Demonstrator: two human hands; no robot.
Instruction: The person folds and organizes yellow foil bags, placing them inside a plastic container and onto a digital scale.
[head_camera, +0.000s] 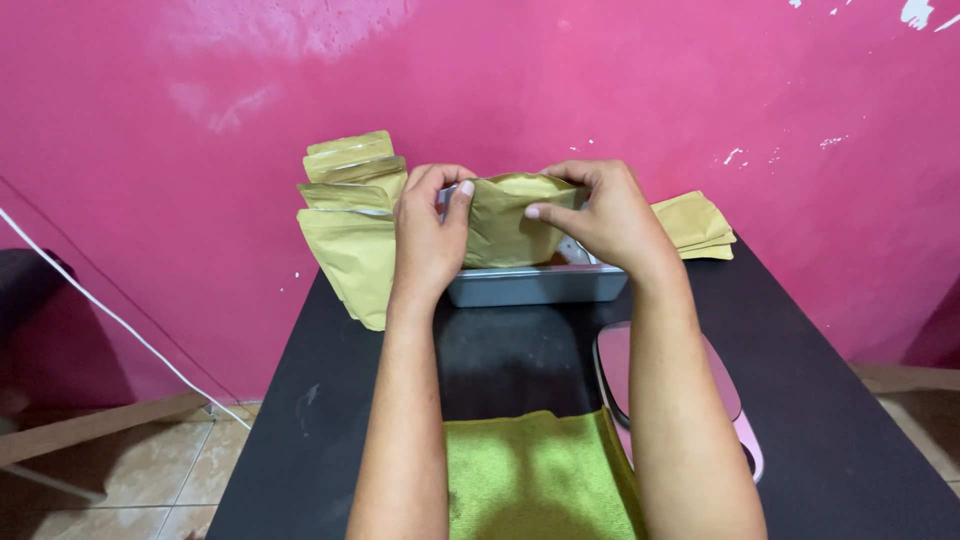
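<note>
Centrally, in the upper middle of the frame, I hold a tan stand-up pouch (505, 228) between both hands above a grey metal tray (535, 285) that sits on the black table (800, 380). My left hand (428, 235) grips the pouch's left edge, thumb pressed on its front face near the top, the other fingers curled behind. My right hand (605, 215) takes the right edge, thumb (548, 211) flat on the front panel and fingers folded over the top rim. Both hands are closed on the pouch in a pinch, not a full fist.

Step in hand, as I judge it: working the pouch's mouth along its top edge; whether it is being opened or pressed shut I cannot tell. The next move would call for even pressure from both thumbs along that rim, with the pouch kept over the tray.

Left of the hands, a leaning stack of like pouches (352, 225) stands against the pink wall (480, 70); a smaller flat pile of pouches (700, 222) lies at upper right. Toward the lower frame, a green cloth (535, 475) lies between my forearms, and a pink flat device (620, 370) rests beside it, partly hidden by the right forearm.
</note>
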